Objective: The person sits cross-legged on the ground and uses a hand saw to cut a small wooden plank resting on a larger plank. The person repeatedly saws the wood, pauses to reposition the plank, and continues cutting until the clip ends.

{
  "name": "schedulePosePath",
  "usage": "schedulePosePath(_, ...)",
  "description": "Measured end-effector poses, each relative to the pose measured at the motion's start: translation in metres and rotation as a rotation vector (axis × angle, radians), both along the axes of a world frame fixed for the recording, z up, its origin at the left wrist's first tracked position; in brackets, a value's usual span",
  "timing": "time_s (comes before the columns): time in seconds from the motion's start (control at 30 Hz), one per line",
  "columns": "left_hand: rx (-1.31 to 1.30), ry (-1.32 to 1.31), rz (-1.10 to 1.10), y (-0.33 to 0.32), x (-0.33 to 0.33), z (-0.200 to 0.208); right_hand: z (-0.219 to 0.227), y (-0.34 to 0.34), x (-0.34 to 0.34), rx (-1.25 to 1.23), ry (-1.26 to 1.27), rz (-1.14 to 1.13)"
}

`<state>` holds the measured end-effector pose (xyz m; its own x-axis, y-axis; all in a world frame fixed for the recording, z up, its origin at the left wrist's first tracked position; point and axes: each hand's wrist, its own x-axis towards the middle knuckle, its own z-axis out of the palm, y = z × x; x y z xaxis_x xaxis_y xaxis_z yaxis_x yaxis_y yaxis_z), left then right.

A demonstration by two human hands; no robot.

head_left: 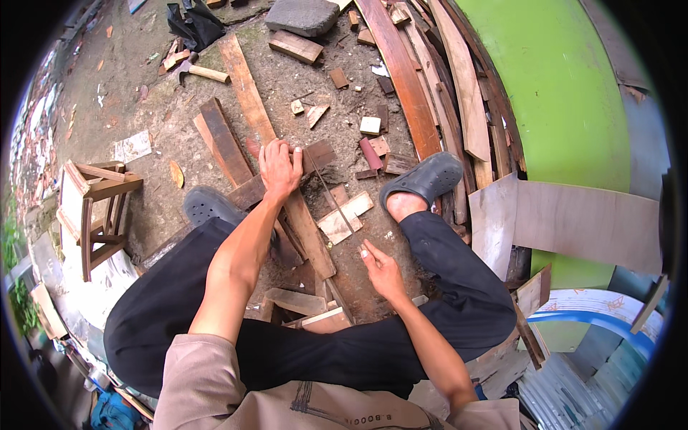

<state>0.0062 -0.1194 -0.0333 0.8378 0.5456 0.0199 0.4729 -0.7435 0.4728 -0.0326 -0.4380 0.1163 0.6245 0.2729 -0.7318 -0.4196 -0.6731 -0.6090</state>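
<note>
My left hand (280, 168) is closed over a short dark plank (319, 155), pressing it across a long brown board (247, 89) on the ground. My right hand (383, 271) is pinched at the near end of a long, thin dark blade (337, 201), which looks like a saw blade seen nearly edge-on. The blade's far end reaches the right part of the short plank, beside my left hand. Exactly how the fingers meet the blade is hard to make out. A pale wood offcut (346, 217) lies under the blade.
Left of my legs stands a small wooden frame (100, 208). A hammer (208, 73) lies farther off, near a grey stone block (302, 17). Several long boards (459, 86) are stacked to the right, along a green panel (552, 86). Small offcuts, including a white block (370, 125), dot the ground.
</note>
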Motion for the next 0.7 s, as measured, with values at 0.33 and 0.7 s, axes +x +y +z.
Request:
schedulePosePath(0.33, 0.239, 0.346, -0.064, 0.012, -0.084, 0.037, 0.073, 0.038, -0.022, 0.069, -0.115, 0.074)
schedulePosePath(0.7, 0.445, 0.687, -0.101, 0.033, -0.132, 0.014, 0.094, 0.057, -0.024, 0.149, -0.209, 0.037)
